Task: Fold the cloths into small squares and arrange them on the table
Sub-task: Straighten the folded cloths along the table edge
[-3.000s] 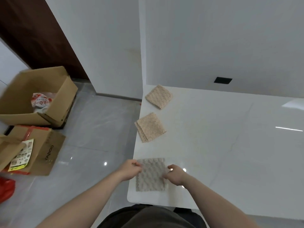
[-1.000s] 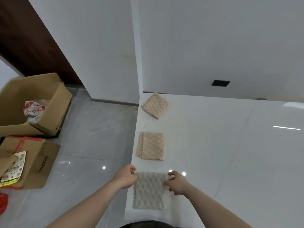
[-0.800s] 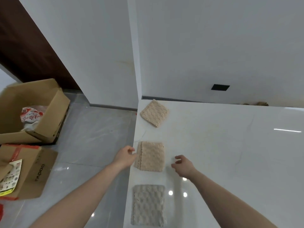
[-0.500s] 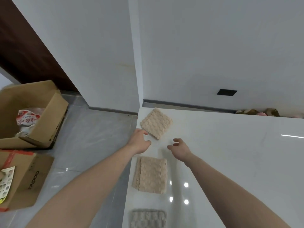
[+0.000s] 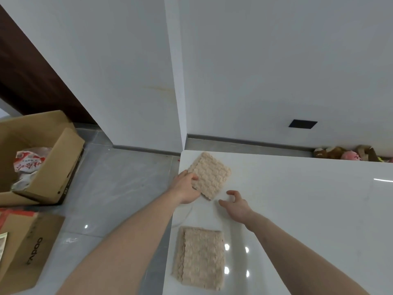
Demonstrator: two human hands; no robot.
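White table [image 5: 297, 209] bears two folded beige cloths: near one [image 5: 200, 257] squared at 6 o'clock, far one [image 5: 210, 177] askew at 12, left hand [image 5: 187, 188] gripping its corner, right hand [image 5: 236, 204] open beside; straightening remains

On the glossy white bench [image 5: 297, 209], a folded beige cloth [image 5: 210, 175] lies turned like a diamond near the far left corner, and the left hand [image 5: 185, 188] has its grip on that cloth's near-left edge, thumb on top. The right hand [image 5: 236, 204] hovers just right of the cloth's near corner with fingers spread and curled, touching nothing, while a second folded beige cloth [image 5: 200, 257] lies square along the bench's left edge, nearer the person. On the grey tiled floor [image 5: 119, 188] at the left stand an open cardboard box [image 5: 42, 158] holding a red-and-white bag [image 5: 27, 165] and a closed printed box [image 5: 25, 250].
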